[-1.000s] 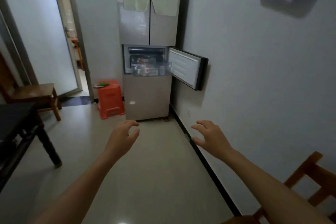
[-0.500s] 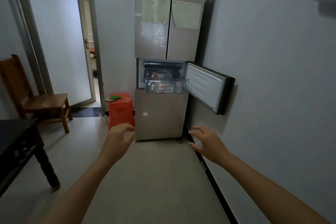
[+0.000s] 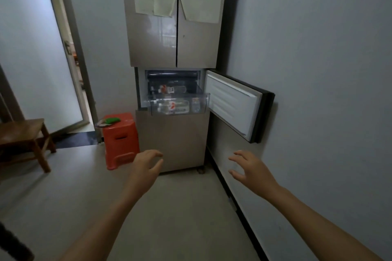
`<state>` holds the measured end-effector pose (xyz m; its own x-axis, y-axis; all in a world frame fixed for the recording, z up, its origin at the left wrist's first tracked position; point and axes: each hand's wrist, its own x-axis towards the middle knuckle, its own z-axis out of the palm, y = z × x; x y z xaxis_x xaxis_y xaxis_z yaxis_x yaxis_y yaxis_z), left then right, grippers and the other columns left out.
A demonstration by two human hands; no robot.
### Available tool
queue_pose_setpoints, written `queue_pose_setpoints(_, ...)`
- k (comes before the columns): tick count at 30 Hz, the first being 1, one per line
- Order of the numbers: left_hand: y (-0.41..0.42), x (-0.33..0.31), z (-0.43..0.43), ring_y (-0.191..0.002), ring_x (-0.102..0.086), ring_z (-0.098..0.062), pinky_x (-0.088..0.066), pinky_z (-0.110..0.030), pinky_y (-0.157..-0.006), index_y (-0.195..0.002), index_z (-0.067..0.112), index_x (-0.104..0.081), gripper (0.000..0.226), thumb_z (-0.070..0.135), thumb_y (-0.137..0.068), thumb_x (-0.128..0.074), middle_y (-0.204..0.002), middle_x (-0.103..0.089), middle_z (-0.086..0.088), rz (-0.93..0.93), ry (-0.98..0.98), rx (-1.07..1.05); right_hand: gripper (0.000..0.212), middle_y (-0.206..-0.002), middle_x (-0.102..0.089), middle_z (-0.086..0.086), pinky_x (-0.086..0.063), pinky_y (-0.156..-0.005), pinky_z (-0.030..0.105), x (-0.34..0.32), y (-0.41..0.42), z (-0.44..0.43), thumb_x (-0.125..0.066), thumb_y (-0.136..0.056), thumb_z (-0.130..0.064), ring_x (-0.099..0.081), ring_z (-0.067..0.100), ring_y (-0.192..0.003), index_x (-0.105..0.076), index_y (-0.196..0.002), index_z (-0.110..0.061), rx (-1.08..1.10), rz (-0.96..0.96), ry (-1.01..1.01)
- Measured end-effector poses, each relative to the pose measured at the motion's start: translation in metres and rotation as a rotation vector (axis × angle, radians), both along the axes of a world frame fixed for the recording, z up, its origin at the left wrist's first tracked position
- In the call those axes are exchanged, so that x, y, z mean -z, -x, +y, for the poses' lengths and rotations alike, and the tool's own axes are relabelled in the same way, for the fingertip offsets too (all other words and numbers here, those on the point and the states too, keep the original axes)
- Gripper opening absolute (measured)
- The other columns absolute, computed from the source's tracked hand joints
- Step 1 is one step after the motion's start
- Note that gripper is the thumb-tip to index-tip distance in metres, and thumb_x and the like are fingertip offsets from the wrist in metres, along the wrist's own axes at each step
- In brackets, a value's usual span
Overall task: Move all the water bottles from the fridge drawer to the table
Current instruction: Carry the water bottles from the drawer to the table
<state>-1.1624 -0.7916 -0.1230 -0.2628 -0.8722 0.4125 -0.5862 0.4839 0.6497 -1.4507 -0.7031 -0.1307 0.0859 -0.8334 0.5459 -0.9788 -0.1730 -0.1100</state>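
A tall beige fridge stands ahead against the wall. Its middle compartment door hangs open to the right. A clear plastic drawer is pulled out and holds several water bottles with red and white labels, lying on their sides. Another bottle lies on the level behind. My left hand and my right hand reach forward at waist height, fingers relaxed and spread, holding nothing. Both hands are well short of the drawer.
An orange plastic stool with a green object on top stands left of the fridge. A wooden chair is at the far left near an open doorway. The grey wall runs close on my right.
I have walked closer to the fridge, which now fills more of the view. Both hands stay stretched out in front and hold nothing. The dark table has slid out of view on the left.
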Motion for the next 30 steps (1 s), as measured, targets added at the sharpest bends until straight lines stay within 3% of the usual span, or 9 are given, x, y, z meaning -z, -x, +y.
queue_pose_setpoints(3, 0.040, -0.003, -0.036, -0.100, -0.056, -0.030, -0.038, -0.029, -0.084, -0.100, 0.000, -0.067, 0.019, 0.007, -0.082, -0.062, -0.104, -0.065, -0.015, 0.020, -0.015, -0.016, 0.036, -0.095, -0.067, 0.013, -0.052, -0.071, 0.033, -0.002, 0.038, -0.043, -0.067, -0.066, -0.027, -0.067, 0.028, -0.086, -0.069, -0.096, -0.008, -0.028, 0.017, 0.007)
queue_pose_setpoints(6, 0.066, -0.011, -0.064, -0.100, -0.057, -0.029, -0.046, -0.038, -0.089, -0.101, 0.001, -0.066, 0.034, 0.024, -0.079, -0.054, -0.104, -0.065, -0.014, 0.028, -0.034, -0.032, 0.036, -0.094, -0.068, 0.014, -0.054, -0.069, 0.035, -0.006, 0.062, -0.083, -0.075, -0.063, -0.023, -0.067, 0.028, -0.085, -0.070, -0.095, -0.008, -0.071, 0.046, 0.037)
queue_pose_setpoints(10, 0.084, -0.014, -0.106, -0.096, -0.060, -0.027, -0.049, -0.047, -0.086, -0.101, 0.006, -0.066, 0.031, 0.026, -0.082, -0.054, -0.102, -0.064, -0.010, 0.023, -0.072, -0.055, 0.036, -0.093, -0.069, 0.012, -0.054, -0.069, 0.035, -0.009, 0.086, -0.138, -0.066, -0.065, -0.028, -0.068, 0.027, -0.084, -0.070, -0.094, -0.008, -0.136, 0.049, 0.061)
queue_pose_setpoints(12, 0.086, -0.009, -0.125, -0.093, -0.061, -0.024, -0.050, -0.046, -0.085, -0.099, 0.008, -0.067, 0.033, 0.030, -0.080, -0.052, -0.100, -0.064, -0.007, 0.020, -0.076, -0.091, 0.036, -0.093, -0.069, 0.011, -0.054, -0.069, 0.034, -0.005, 0.092, -0.162, -0.066, -0.065, -0.029, -0.068, 0.026, -0.084, -0.070, -0.094, -0.008, -0.156, 0.030, 0.061)
queue_pose_setpoints(15, 0.086, 0.002, -0.150, -0.093, -0.059, -0.023, -0.047, -0.035, -0.084, -0.099, 0.008, -0.067, 0.017, 0.013, -0.084, -0.061, -0.101, -0.066, -0.009, -0.006, -0.056, -0.167, 0.036, -0.094, -0.069, 0.008, -0.054, -0.069, 0.031, 0.005, 0.099, -0.193, -0.065, -0.066, -0.030, -0.068, 0.024, -0.084, -0.070, -0.095, -0.010, -0.180, 0.015, 0.039)
queue_pose_setpoints(19, 0.083, 0.011, -0.196, -0.093, -0.056, -0.019, -0.041, -0.023, -0.077, -0.101, 0.008, -0.065, 0.018, 0.009, -0.085, -0.060, -0.101, -0.064, -0.005, -0.013, -0.036, -0.225, 0.036, -0.094, -0.068, 0.011, -0.057, -0.068, 0.039, 0.022, 0.103, -0.257, -0.069, -0.066, -0.027, -0.067, 0.027, -0.085, -0.069, -0.096, -0.008, -0.233, -0.012, -0.006)
queue_pose_setpoints(21, 0.081, 0.013, -0.219, -0.082, -0.054, -0.012, -0.038, -0.012, -0.068, -0.102, 0.005, -0.064, 0.018, 0.006, -0.086, -0.057, -0.097, -0.059, -0.002, 0.022, -0.035, -0.243, 0.036, -0.095, -0.068, 0.012, -0.057, -0.069, 0.040, 0.024, 0.100, -0.287, -0.069, -0.067, -0.026, -0.066, 0.028, -0.086, -0.069, -0.098, -0.008, -0.250, -0.010, -0.019)
queue_pose_setpoints(25, 0.074, 0.018, -0.277, -0.072, -0.052, -0.003, -0.041, -0.014, -0.056, -0.102, 0.006, -0.062, 0.016, 0.005, -0.088, -0.054, -0.093, -0.055, -0.001, 0.092, -0.043, -0.256, 0.036, -0.097, -0.068, 0.010, -0.054, -0.071, 0.036, 0.017, 0.087, -0.349, -0.071, -0.067, -0.025, -0.066, 0.026, -0.089, -0.068, -0.100, -0.009, -0.286, 0.046, -0.015)
queue_pose_setpoints(30, 0.071, 0.019, -0.358, -0.086, -0.052, -0.012, -0.037, -0.016, -0.067, -0.101, 0.007, -0.064, 0.017, 0.005, -0.086, -0.057, -0.098, -0.060, -0.003, 0.114, -0.020, -0.268, 0.040, -0.099, -0.067, 0.009, -0.053, -0.073, 0.036, 0.000, 0.086, -0.422, -0.080, -0.065, -0.019, -0.065, 0.025, -0.092, -0.068, -0.102, -0.010, -0.274, 0.056, -0.019)
